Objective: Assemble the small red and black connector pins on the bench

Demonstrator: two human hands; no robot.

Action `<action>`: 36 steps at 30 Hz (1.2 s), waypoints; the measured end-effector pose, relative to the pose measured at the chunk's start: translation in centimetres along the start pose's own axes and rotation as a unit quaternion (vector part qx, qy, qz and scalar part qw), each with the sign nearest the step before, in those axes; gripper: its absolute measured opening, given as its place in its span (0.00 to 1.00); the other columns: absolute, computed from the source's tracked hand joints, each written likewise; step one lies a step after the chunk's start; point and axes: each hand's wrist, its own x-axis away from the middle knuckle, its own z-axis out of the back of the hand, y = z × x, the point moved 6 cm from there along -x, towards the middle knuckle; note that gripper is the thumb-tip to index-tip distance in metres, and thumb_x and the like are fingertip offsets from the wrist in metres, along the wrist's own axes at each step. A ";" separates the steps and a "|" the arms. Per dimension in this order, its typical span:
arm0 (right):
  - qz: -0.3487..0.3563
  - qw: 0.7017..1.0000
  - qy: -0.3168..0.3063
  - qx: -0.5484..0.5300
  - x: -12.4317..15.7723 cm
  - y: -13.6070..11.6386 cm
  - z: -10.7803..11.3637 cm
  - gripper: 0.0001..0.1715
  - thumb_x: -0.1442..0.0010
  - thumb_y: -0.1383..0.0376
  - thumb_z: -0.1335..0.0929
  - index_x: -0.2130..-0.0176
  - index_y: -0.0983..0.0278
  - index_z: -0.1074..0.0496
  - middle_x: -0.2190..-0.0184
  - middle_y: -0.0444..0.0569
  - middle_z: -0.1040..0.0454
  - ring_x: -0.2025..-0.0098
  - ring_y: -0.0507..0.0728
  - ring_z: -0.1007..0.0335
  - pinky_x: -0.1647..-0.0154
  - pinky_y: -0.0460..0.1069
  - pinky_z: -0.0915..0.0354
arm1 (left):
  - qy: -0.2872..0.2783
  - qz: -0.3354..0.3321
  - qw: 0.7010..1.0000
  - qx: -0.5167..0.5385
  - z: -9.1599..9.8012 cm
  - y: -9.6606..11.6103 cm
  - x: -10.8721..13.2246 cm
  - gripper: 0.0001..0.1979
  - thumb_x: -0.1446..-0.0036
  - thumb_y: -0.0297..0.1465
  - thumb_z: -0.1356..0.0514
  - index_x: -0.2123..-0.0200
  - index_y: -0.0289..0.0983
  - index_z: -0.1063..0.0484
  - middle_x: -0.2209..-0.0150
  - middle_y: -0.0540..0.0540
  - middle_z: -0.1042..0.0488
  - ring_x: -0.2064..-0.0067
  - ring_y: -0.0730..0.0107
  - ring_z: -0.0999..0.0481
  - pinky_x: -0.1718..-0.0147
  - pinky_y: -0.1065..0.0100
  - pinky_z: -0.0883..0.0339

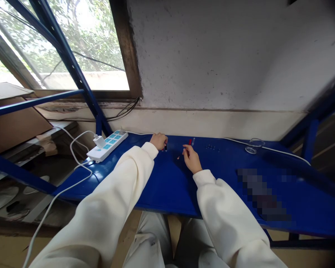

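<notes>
My left hand point(159, 142) is at the table's back edge, its fingers curled down. Small dark and red pieces point(165, 148) show at its fingertips, and whether it grips them is hard to see. To its right, my right hand point(192, 159) is closed, with thumb and fingers together. Just left of those fingertips is a tiny reddish-brown tip point(178, 158); whatever is in the pinch is too small to name. Behind the right hand lie a short red stick-like piece point(190, 142) and a clear slim tube point(193, 141). Several tiny clear pieces point(212, 147) lie farther right.
The blue table point(167, 182) runs along a wall. A white power strip point(108, 146) with a plugged-in charger point(99, 140) is at the left, its cable looping down. Round clear containers point(251, 150) stand back right beside a white cable point(286, 152). A pixelated patch covers the right front.
</notes>
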 end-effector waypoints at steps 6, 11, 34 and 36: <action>-0.014 1.000 0.004 0.026 0.0 -0.3 0.3 0.19 0.40 0.60 0.46 0.53 0.64 0.37 0.71 0.48 0.28 0.68 0.54 0.32 0.64 0.48 0.38 | 0.007 0.002 1.000 0.004 0.0 -0.1 0.0 0.07 0.53 0.27 0.42 0.67 0.38 0.28 0.61 0.45 0.28 0.55 0.60 0.33 0.59 0.63 0.44; -0.080 0.990 0.021 0.114 -0.2 0.1 1.3 0.20 0.38 0.61 0.48 0.54 0.65 0.36 0.66 0.51 0.28 0.66 0.55 0.32 0.64 0.48 0.40 | 0.045 0.008 0.999 0.022 1.3 1.0 0.2 0.09 0.51 0.29 0.43 0.64 0.38 0.29 0.60 0.45 0.28 0.55 0.60 0.33 0.57 0.60 0.44; -0.208 0.925 0.001 0.319 0.2 2.7 1.8 0.19 0.42 0.69 0.45 0.54 0.66 0.35 0.54 0.58 0.35 0.50 0.62 0.45 0.55 0.57 0.48 | 0.035 0.045 0.991 0.119 -4.8 10.0 -3.1 0.35 0.50 0.24 0.53 0.39 0.43 0.61 0.44 0.41 0.44 0.48 0.58 0.41 0.54 0.57 0.44; -0.208 0.926 0.004 0.314 0.1 2.7 1.8 0.19 0.42 0.69 0.45 0.54 0.67 0.35 0.54 0.58 0.35 0.50 0.63 0.45 0.55 0.57 0.48 | 0.039 0.041 0.993 0.106 -5.2 10.0 -3.3 0.32 0.48 0.24 0.53 0.40 0.42 0.55 0.45 0.40 0.43 0.48 0.58 0.41 0.54 0.56 0.45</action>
